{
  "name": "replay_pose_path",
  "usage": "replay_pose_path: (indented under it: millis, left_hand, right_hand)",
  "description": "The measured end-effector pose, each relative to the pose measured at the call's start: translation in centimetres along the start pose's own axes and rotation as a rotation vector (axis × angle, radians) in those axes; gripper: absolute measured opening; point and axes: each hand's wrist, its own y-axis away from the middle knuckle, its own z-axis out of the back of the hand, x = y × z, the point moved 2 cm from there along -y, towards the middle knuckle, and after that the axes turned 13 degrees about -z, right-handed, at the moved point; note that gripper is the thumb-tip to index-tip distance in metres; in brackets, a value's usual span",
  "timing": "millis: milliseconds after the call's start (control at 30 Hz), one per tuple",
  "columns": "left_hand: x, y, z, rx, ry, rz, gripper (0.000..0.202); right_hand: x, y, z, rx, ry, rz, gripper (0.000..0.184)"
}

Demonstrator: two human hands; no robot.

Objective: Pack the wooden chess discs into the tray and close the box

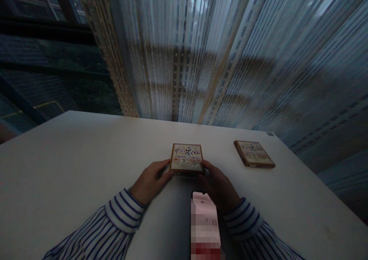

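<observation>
A flat, square Chinese chess box (186,159) with a printed lid and brown edges is held between my two hands, at or just above the white table. My left hand (151,181) grips its left side, with the thumb at the near left corner. On the opposite side my right hand (219,185) holds the near right corner, fingers bent round the edge. Below the box, a lit phone (205,221) lies on the table between my forearms. The undersides of the fingers are hidden.
A second Chinese chess box (254,154) lies to the right on the white table (86,164). Behind the table's far edge hangs a string curtain (184,61), with a dark window (51,53) at the left. A blurred skin-toned shape (7,131) shows at the left edge.
</observation>
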Motion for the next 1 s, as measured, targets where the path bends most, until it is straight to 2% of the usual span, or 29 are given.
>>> replay_pose_path:
  millis: [367,500,1000]
  left_hand:
    - [0.45,0.26,-0.24,0.003,-0.006,0.005,0.039]
    - [0.30,0.25,-0.20,0.000,-0.005,-0.032,0.038]
    - [0.12,0.22,-0.24,0.018,-0.042,-0.088,0.036]
  right_hand:
    - [-0.20,0.10,-0.09,0.035,0.015,0.002,0.040]
    - [-0.26,0.11,-0.05,0.045,0.017,-0.003,0.041]
    - [-0.26,0.32,-0.12,0.016,0.039,0.010,0.039]
